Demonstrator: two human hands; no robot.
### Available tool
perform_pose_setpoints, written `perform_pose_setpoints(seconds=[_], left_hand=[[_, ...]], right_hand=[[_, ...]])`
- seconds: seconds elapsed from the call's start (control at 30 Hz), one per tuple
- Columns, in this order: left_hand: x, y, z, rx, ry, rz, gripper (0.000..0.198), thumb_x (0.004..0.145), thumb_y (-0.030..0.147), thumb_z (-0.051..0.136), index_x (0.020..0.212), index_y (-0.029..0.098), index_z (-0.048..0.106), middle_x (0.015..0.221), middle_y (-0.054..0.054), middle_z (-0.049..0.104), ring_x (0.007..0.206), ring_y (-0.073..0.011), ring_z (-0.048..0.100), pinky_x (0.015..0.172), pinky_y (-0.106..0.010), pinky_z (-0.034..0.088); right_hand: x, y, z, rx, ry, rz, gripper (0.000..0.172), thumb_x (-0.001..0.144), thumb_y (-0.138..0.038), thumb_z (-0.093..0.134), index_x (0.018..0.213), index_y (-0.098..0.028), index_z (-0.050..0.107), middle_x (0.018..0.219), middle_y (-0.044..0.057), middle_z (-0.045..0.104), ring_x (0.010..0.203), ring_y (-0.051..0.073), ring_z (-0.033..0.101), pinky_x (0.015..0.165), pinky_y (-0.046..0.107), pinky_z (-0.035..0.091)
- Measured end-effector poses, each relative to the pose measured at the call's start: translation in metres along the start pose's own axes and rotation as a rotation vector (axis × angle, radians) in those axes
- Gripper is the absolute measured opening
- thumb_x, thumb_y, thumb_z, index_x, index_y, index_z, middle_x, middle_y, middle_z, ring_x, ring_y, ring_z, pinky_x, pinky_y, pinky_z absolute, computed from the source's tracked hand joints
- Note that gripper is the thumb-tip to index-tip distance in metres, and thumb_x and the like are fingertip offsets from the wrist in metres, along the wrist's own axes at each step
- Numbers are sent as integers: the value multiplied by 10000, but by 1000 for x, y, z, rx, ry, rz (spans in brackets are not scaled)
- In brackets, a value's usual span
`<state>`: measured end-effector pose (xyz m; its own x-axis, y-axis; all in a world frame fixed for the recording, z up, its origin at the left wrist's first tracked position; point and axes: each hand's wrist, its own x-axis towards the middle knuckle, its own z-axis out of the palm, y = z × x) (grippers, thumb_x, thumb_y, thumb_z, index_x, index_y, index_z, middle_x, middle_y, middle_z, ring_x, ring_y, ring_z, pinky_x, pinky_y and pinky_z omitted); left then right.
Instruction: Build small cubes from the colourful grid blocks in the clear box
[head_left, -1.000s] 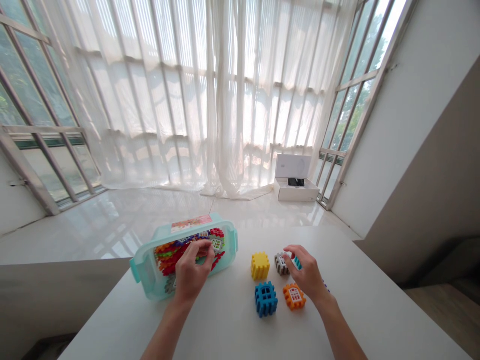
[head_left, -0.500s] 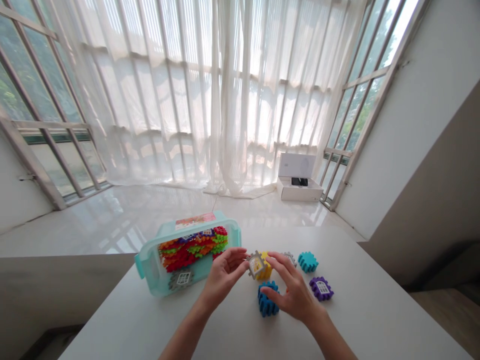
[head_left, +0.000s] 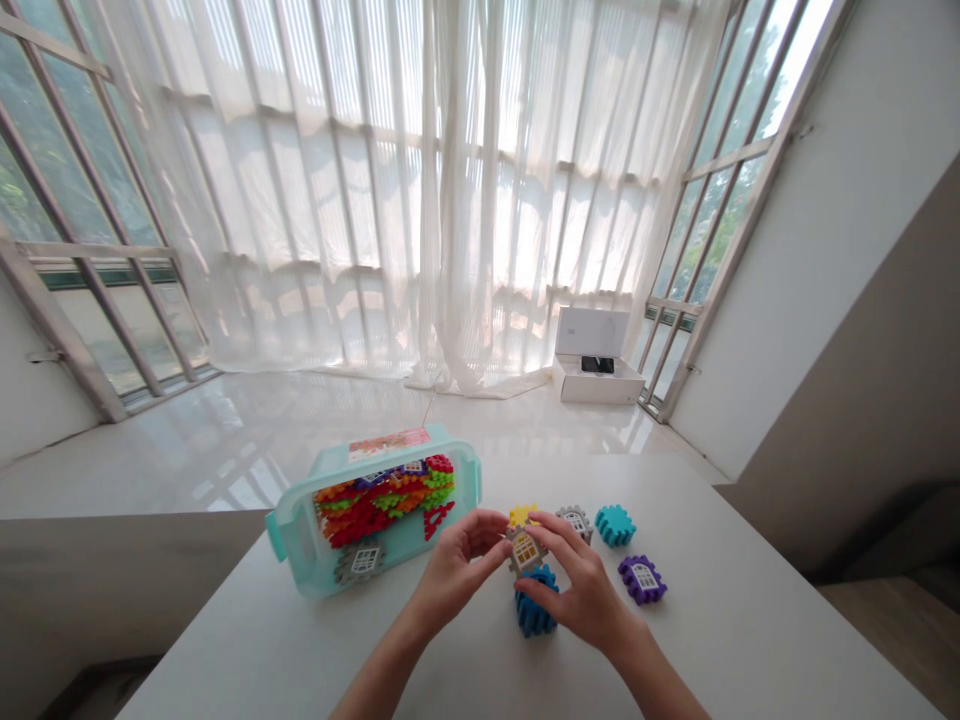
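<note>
A grey notched building block with a window pattern [head_left: 526,551] is between my hands, tilted toward me. At its left edge, my left hand [head_left: 456,568] pinches it with thumb and fingers. My right hand [head_left: 583,583] grips its right side, the thumb low by the blue blocks. Just below the grey piece, a stack of blue notched blocks [head_left: 535,608] rests on the white table. Yellow notched blocks [head_left: 523,515] show behind the grey one, partly hidden. Another grey window block [head_left: 576,522] lies behind my right fingers.
A teal notched block [head_left: 616,525] and a purple window block [head_left: 643,580] lie to the right. On the left, a tilted mint-green bin [head_left: 298,560] holds several colourful pieces. Farther back, a white box [head_left: 600,388] with a dark phone-like device stands near the curtain [head_left: 360,200].
The grey window block has moved slightly right and nearer me, from in front of the yellow blocks to just above the blue stack. Both hands have shifted with it.
</note>
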<state>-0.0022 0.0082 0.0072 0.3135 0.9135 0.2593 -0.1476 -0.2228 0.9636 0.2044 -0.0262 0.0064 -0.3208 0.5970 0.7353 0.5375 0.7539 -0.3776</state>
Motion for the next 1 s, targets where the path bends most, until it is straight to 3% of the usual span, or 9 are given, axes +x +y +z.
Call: perform_pose_setpoints(seconds=[0.2,0.37,0.47,0.67,0.8,1.0], left_hand=[[0,3,0,10,-10,-3,332,824,379,759,1054,172,640,1007,-91,749,886,-198,728,788,-304,586],[1,12,-5,122,94,-15,336,834,422,716,1041,165,653,984,-105,755,841,-200,721,729,-306,578],[2,18,-7,120,151,-21,348,819,445,713,1013,161,656,949,-100,758,801,-198,718,698,-306,576],[3,22,-6,118,174,-15,339,805,445,722,986,163,672,914,-90,763,754,-186,710,673,-296,572],[3,20,-8,124,170,1,317,813,431,714,976,163,673,905,-89,761,738,-178,705,681,-295,573],[3,20,-9,127,170,12,314,813,431,715,973,163,678,903,-88,758,743,-180,708,703,-298,574]], right_hand=[[2,7,-6,-6,8,6,463,844,-312,748,1272,-232,591,1279,131,641,1183,273,645,990,392,571],[6,38,-38,-90,184,175,361,842,-371,750,1149,-224,628,1206,124,651,1067,269,664,849,399,603],[3,61,-57,-135,222,288,302,842,-429,740,1033,-212,653,1159,118,667,978,255,673,792,393,599],[-7,82,-64,-161,58,434,286,817,-474,728,905,-208,667,1076,90,703,850,219,683,734,356,575],[-8,79,-55,-130,-80,428,226,803,-403,740,902,-213,667,1076,75,708,952,229,687,852,365,554],[-6,73,-47,-131,-138,434,216,797,-373,741,904,-210,645,1121,81,690,1001,239,678,888,383,531]])
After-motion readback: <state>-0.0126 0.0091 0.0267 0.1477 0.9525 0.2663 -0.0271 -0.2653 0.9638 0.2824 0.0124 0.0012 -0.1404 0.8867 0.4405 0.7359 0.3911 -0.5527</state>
